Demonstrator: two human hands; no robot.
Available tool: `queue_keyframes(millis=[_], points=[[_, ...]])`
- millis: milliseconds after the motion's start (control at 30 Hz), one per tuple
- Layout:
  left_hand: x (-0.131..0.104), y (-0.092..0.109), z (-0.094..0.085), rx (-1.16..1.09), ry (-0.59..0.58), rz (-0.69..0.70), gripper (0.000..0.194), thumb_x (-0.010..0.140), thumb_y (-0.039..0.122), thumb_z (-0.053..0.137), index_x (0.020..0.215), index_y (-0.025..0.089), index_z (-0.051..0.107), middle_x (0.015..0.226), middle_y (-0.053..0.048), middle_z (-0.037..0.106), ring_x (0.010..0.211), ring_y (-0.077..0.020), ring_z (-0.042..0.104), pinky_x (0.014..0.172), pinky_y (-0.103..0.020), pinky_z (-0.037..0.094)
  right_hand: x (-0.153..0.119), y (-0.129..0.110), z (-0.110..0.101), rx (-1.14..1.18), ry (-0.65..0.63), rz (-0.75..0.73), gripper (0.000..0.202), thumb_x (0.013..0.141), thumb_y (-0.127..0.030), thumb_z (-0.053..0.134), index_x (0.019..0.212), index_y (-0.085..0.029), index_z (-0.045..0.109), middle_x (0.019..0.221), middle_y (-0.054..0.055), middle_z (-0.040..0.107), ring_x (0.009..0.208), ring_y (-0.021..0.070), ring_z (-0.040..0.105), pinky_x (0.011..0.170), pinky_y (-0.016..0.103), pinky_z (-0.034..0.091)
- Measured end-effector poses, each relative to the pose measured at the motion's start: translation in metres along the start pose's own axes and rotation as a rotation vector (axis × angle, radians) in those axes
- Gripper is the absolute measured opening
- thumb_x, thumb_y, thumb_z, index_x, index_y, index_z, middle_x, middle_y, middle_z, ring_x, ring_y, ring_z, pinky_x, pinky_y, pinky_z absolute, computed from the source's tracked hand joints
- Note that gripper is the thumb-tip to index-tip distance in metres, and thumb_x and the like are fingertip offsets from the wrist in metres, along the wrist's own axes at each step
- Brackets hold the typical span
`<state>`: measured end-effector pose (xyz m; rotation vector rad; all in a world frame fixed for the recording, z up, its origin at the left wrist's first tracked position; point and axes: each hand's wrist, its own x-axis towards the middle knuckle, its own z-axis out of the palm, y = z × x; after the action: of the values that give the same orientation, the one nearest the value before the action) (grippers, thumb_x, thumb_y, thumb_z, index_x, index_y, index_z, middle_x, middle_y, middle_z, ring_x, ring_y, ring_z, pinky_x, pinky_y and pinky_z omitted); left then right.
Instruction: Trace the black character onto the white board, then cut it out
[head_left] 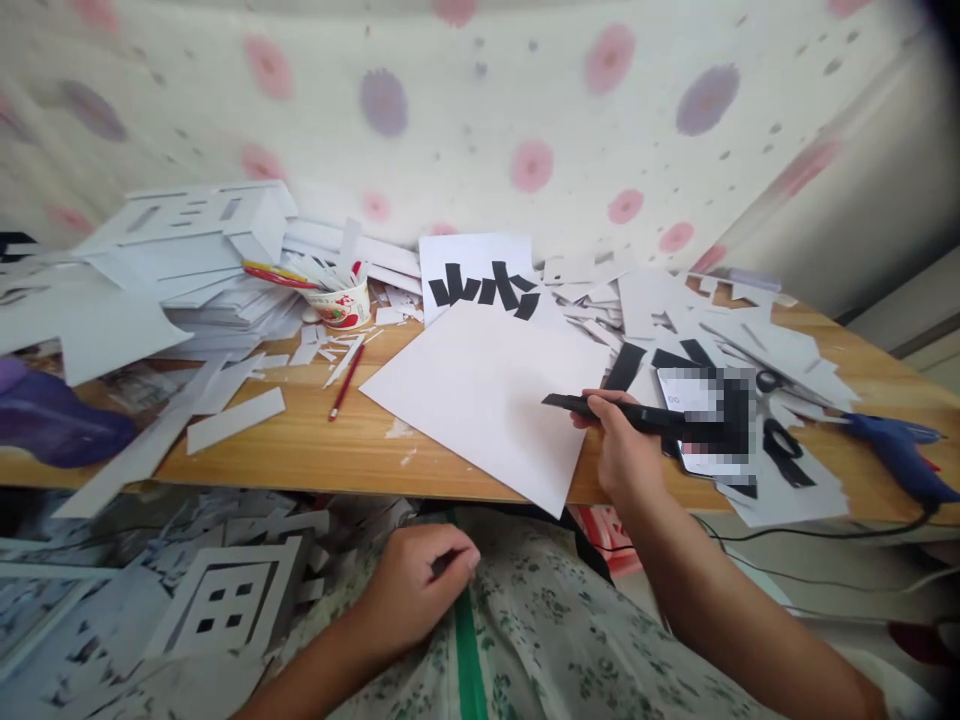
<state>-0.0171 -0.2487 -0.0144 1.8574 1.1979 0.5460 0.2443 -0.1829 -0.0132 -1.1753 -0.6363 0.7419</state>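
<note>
My right hand [624, 440] is closed round a black craft knife [649, 417], its tip pointing left above the right part of a large white board [487, 390]. The board lies at an angle on the wooden table, one corner over the front edge. Curled and closed, my left hand [424, 580] rests on my lap below the table edge, with nothing visible in it. Behind the board is a white sheet [476, 255] with black strips on it. Just right of my right hand lies a phone [694, 455], partly blurred out and partly behind the knife.
A paper cup [341, 305] with sticks and a red pencil [346, 382] are left of the board. White cardboard pieces [232, 420] pile up at the left. Scissors [769, 381], black strips, scraps and a blue glue gun [896, 450] with its cable are at the right.
</note>
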Motion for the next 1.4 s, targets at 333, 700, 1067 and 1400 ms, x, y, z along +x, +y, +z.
queue_keyframes(millis=[333,700,1067,1400], points=[[0.027,0.003,0.026,-0.858,-0.320,-0.135,0.070,0.078,0.049,0.073,0.138,0.019,0.050,0.119,-0.018,0.068,0.101,-0.0268,0.069,0.092,-0.040,0.048,-0.001,-0.012,0.002,0.211,-0.056,0.239,0.018,0.062,-0.029,0.075,0.071,-0.015,0.068,0.068,0.002,0.069,0.052,0.0150,0.064,0.048,0.026,0.050],[0.018,0.012,0.014,-0.742,-0.415,0.123,0.036,0.080,0.048,0.071,0.104,0.022,0.076,0.127,-0.013,0.065,0.120,-0.0300,0.060,0.106,-0.042,0.041,-0.029,-0.006,0.023,0.267,-0.264,0.256,0.017,0.067,-0.031,0.074,0.072,-0.016,0.070,0.057,0.001,0.068,0.049,0.0144,0.063,0.052,0.026,0.053],[0.032,0.018,0.005,-1.280,0.209,-0.306,0.041,0.066,0.046,0.085,0.088,0.018,0.065,0.083,-0.006,0.075,0.074,-0.0190,0.070,0.068,-0.031,0.057,-0.031,-0.024,-0.003,0.317,-0.159,0.285,0.012,0.066,-0.027,0.074,0.070,-0.015,0.073,0.061,0.003,0.071,0.048,0.0162,0.065,0.050,0.026,0.056],[0.032,0.013,0.010,-1.224,0.206,-0.305,0.040,0.061,0.028,0.089,0.092,0.015,0.067,0.085,-0.006,0.074,0.075,-0.0187,0.068,0.065,-0.029,0.058,-0.031,-0.017,-0.023,0.317,-0.135,0.284,0.009,0.069,-0.025,0.072,0.072,-0.016,0.073,0.060,0.003,0.071,0.049,0.0150,0.066,0.052,0.024,0.057]])
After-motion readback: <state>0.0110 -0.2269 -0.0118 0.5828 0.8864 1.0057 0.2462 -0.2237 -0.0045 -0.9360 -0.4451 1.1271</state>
